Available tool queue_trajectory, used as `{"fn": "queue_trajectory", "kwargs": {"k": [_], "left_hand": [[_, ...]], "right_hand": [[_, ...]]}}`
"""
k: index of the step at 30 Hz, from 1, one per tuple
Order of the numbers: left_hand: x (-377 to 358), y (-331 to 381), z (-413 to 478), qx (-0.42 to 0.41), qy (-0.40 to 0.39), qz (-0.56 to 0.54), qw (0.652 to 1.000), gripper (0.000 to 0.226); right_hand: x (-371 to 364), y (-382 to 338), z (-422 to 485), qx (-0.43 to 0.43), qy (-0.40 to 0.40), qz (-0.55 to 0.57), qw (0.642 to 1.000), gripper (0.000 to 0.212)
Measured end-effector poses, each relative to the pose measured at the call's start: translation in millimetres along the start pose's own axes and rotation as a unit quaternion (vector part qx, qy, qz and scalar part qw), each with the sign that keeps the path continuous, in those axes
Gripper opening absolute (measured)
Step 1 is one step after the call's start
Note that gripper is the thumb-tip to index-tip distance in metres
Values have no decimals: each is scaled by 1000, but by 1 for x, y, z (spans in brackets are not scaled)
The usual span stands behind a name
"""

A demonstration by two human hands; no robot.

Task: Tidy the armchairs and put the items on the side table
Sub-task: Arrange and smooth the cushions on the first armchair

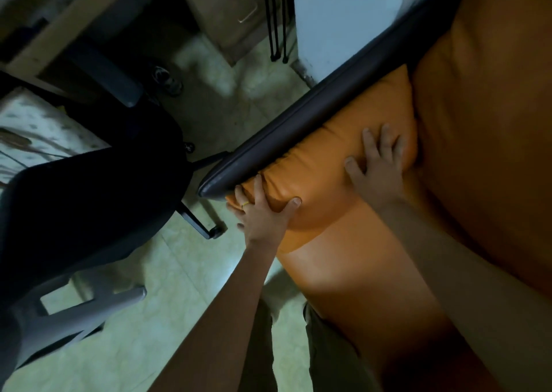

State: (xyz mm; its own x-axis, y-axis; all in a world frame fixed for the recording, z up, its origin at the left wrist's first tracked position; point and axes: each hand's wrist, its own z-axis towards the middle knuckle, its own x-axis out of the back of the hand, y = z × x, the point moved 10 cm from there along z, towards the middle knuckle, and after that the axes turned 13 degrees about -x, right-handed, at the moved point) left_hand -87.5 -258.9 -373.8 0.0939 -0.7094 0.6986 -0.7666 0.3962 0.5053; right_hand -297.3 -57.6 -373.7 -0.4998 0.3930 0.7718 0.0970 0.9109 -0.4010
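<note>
An orange leather cushion [334,152] leans against the dark armrest [298,123] of the orange armchair [484,129]. My left hand [265,215] grips the cushion's near corner, thumb on top and fingers wrapped round its edge below the armrest tip. My right hand [378,164] presses flat on the cushion's far side with spread fingers, close to the gap by the backrest. The orange seat [358,272] lies below both hands. No side table shows in this view.
A black office chair [89,200] with a grey armrest [89,305] stands on the tiled floor [167,317] to the left. Behind it are a patterned cloth surface [35,129], a wooden drawer unit [227,12], thin black legs [277,33] and a shoe [167,78].
</note>
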Motion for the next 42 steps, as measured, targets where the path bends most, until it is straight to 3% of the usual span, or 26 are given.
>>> {"fn": "queue_trajectory", "kwargs": {"k": [3, 8, 11, 16, 21, 29, 35, 39, 42], "left_hand": [[5, 16, -6, 9, -36, 125, 991, 103], [-15, 76, -25, -203, -59, 204, 956, 75], [-24, 95, -23, -258, -68, 186, 946, 70], [-8, 83, -9, -286, -55, 110, 950, 69], [1, 36, -9, -333, -111, 265, 898, 84], [-5, 49, 5, -363, -173, 322, 857, 94], [-37, 115, -3, -423, -196, 398, 790, 84], [-79, 156, -28, -465, -229, 396, 758, 81], [-128, 180, -75, -523, -292, 377, 706, 79]], "right_hand": [[-11, 0, -18, -3, -46, 2, 999, 76], [-19, 12, -41, 1, -92, 2, 996, 75], [-15, 20, -53, -7, -100, 56, 993, 73], [-27, 40, -76, -62, -88, 140, 984, 69], [-60, 32, -91, -96, -91, 211, 969, 79], [-64, 34, -104, -137, -99, 217, 961, 73], [-21, 89, -133, -214, -13, 225, 950, 69], [13, 155, -191, -298, 87, 267, 912, 69], [29, 213, -244, -356, 147, 281, 879, 67]]}}
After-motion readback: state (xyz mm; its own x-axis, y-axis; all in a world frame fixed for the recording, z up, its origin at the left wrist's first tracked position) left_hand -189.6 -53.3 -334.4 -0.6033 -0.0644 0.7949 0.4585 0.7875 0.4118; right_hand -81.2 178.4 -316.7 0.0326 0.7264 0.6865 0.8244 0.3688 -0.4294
